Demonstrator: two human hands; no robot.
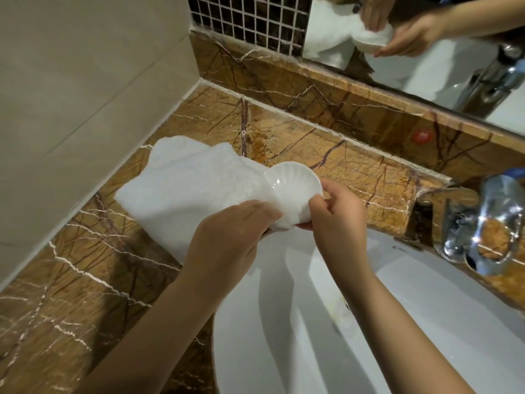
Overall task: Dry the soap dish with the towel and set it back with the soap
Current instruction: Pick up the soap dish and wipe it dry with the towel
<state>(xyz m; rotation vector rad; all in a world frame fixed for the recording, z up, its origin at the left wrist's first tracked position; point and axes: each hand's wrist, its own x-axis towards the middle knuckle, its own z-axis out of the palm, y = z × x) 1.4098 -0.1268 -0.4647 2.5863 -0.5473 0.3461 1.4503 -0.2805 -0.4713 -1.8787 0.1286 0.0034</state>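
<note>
Now held over the sink: soap dish, right hand grip pinching its rim, left hand grip closed around towel against it.

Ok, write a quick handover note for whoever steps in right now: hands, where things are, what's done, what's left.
Left hand: grip on the white towel, pressed against the soap dish.
Right hand: pinching the dish's near edge, holding it over the sink rim.
Done: the dish is up and in the towel; drying is under way.
Left: finish drying, set the dish back on the marble counter, add the soap. No soap in view.
</note>
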